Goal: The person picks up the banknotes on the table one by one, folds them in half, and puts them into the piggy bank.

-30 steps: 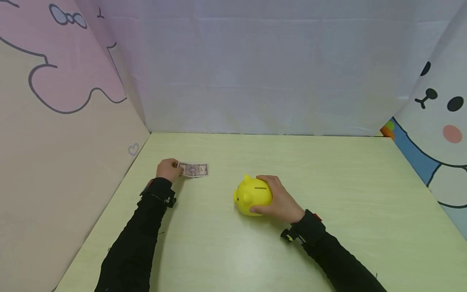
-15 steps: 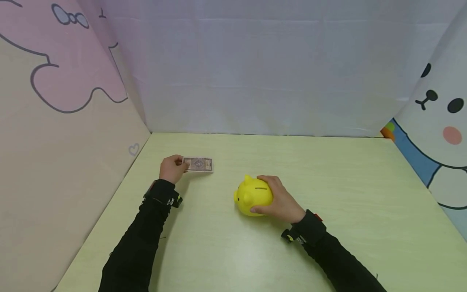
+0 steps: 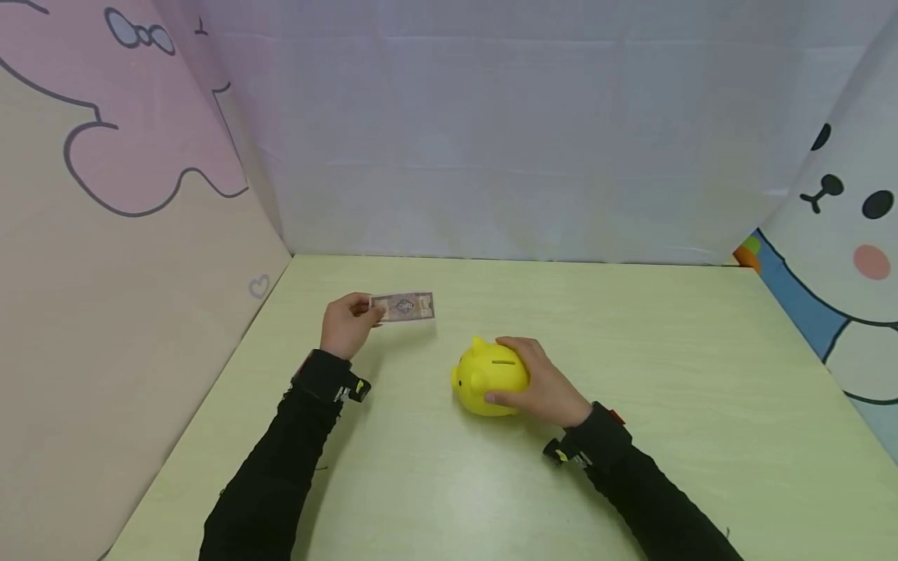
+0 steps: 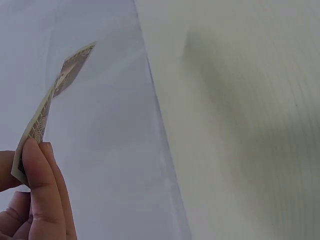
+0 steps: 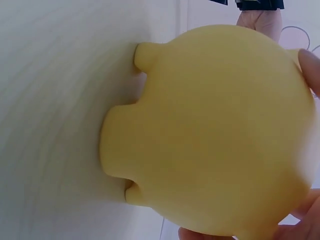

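A small printed banknote (image 3: pixel 408 306) is pinched at its left end between the thumb and fingers of my left hand (image 3: pixel 347 323), raised over the table. In the left wrist view the banknote (image 4: pixel 72 67) shows a bend across its middle. My right hand (image 3: pixel 540 386) grips a yellow piggy bank (image 3: pixel 484 382) around its right side. The pig's snout points left, and a dark coin slot (image 3: pixel 503 361) lies on top. Seen from the right wrist, the piggy bank (image 5: pixel 215 130) stands on its stubby feet, with fingertips (image 5: pixel 311 70) at its edge.
Both hands work over a pale wooden table (image 3: pixel 421 483). A white sheet (image 3: pixel 491 140) hangs behind its far edge. Cartoon-printed panels stand on the left (image 3: pixel 161 312) and right (image 3: pixel 807 234). Each wrist wears a black strap with a small camera.
My left hand has lifted the banknote and carried it right, nearer the piggy bank, turning its printed face toward the head camera. The right hand and piggy bank stay almost in place.
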The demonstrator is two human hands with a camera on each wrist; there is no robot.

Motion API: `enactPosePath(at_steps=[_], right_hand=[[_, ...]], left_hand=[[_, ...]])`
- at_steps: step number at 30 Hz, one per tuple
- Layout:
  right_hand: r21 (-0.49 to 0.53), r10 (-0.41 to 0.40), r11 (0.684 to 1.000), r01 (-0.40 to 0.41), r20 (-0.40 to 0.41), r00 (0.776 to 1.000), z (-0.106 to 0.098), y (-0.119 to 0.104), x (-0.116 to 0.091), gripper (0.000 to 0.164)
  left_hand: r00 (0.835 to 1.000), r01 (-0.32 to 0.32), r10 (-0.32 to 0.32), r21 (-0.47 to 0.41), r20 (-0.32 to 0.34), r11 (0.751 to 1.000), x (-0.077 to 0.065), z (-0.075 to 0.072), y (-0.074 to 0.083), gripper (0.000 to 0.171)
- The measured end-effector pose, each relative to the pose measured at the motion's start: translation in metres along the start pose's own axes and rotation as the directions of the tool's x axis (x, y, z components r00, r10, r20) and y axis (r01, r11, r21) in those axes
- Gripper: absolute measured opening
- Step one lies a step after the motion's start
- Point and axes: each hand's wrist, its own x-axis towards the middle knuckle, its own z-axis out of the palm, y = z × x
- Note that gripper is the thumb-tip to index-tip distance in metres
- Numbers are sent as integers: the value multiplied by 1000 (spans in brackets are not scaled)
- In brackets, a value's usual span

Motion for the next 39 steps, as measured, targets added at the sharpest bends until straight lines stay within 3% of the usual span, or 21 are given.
enactPosePath(at_steps=[10,19,32,39], right_hand=[[85,-1,996,5,-46,999,-14,-7,1,74],[197,-24,979,50,-134,991,-27,-13,8,70],[257,-20,964,68,-185,982,-37,-26,14,69],[233,22,972,36,-240,970,-45,-35,15,59]], left_hand=[[994,-108,108,-42,6,993,-11,15,14,21],[984,-158,166,-103,67,982,-27,32,33,21],[967,-210,234,-198,104,957,-46,64,58,18],[952,-260,290,-236,101,936,-52,71,68,17]])
